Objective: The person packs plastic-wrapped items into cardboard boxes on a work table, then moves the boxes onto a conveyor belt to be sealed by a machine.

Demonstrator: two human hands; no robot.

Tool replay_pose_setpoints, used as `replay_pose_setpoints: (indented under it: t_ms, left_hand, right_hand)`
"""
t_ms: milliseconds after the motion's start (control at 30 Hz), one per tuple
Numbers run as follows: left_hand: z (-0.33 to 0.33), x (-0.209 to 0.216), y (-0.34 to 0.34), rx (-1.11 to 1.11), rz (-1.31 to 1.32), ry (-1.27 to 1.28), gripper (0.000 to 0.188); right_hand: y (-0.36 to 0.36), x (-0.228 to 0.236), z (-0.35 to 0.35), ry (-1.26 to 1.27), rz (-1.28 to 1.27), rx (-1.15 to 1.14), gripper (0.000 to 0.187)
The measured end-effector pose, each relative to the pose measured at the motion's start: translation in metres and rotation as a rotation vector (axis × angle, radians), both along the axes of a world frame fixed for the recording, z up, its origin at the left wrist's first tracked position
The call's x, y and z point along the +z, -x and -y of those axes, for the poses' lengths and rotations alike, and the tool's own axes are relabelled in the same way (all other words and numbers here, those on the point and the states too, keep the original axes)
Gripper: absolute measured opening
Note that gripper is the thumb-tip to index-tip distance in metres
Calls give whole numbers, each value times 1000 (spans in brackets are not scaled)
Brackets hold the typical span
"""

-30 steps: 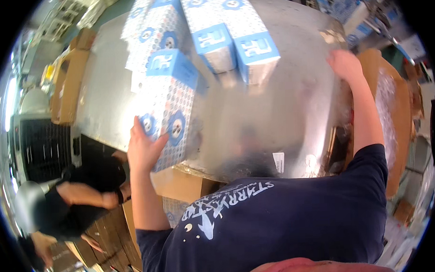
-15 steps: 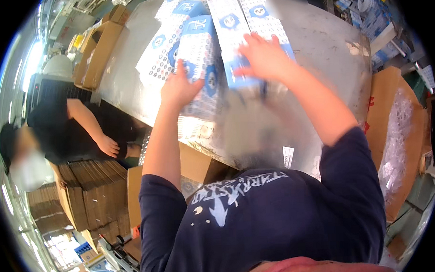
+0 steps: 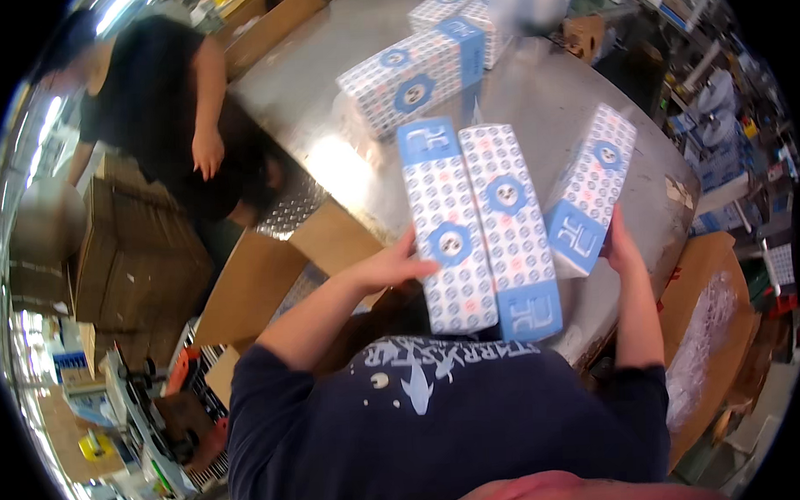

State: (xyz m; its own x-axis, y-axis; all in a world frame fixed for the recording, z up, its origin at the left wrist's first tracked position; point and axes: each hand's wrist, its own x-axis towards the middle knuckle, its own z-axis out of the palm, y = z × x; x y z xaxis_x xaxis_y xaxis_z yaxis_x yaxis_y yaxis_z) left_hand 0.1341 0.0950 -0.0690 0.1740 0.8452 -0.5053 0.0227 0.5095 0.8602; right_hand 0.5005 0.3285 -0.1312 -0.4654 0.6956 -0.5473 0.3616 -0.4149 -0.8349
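Two long white cartons with blue ends and round blue badges, a left carton and a middle carton, lie side by side close to my body with their blue ends opposite ways. My left hand grips the left carton's outer side, thumb on its top face. Tilted to the right stands a third, right carton, its blue end toward me. My right hand holds it at its right edge near that end; most of those fingers are hidden behind it.
More such cartons lie farther off on the metal table. An open brown cardboard box stands at the near left. Another brown box at the right contains clear plastic wrap. A person in black is at the left.
My hands have come nearer my body and moved apart, now with cartons in them. The view has turned, and the person at the left appears more upright.
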Motion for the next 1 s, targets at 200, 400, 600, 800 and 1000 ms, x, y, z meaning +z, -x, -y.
replay_pose_setpoints:
  t_ms: [200,400,600,800,1000]
  left_hand:
    - [1,-5,-13,131,213,0,83]
    - [58,43,15,353,-32,-457,87]
    - [180,225,139,396,-484,-546,49]
    - [330,183,243,132,-230,-427,53]
    - [324,21,213,126,-1301,-27,52]
  right_hand:
    - [77,-24,-30,305,-628,-256,68]
    - [128,69,12,-98,-672,-114,67]
    - [206,130,153,-717,-427,198,67]
    - [220,156,284,-1086,-237,1619,40]
    - [242,125,197,-436,-17,554,50]
